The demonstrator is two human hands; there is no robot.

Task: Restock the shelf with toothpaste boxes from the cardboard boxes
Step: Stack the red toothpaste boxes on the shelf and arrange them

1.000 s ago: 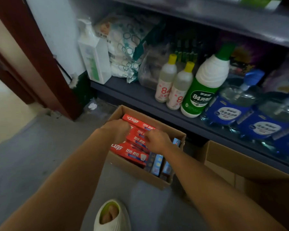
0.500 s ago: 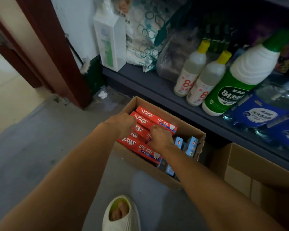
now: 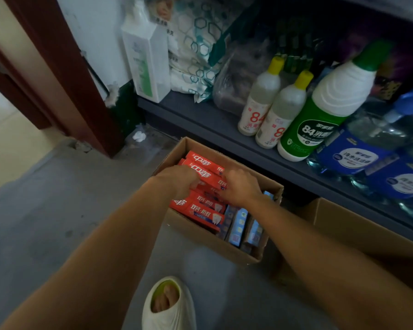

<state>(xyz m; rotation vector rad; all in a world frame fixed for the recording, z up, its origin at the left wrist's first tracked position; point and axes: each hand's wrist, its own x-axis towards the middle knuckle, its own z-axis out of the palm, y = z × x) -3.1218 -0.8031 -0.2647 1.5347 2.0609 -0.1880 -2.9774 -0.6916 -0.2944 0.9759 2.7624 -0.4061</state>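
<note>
An open cardboard box [image 3: 215, 244] sits on the floor below the shelf [image 3: 200, 120]. Inside lie several red toothpaste boxes [image 3: 204, 173] stacked at the left, and blue ones [image 3: 237, 227] stand on end at the right. My left hand [image 3: 179, 179] grips the left end of the upper red boxes. My right hand [image 3: 242, 186] holds their right end. Both hands are closed around the same small stack, whose middle shows between them.
The dark shelf holds a white pump bottle [image 3: 144, 55], patterned packs [image 3: 193, 51], two yellow-capped bottles [image 3: 260, 98], a green-capped bottle [image 3: 324, 108] and blue refill bottles [image 3: 372, 148]. A second cardboard box [image 3: 358, 232] stands at the right. My slippered foot [image 3: 168, 303] is below.
The view has shifted closer to the box and shelf. Both hands have kept hold of the red toothpaste boxes, and the top ones show more between them.
</note>
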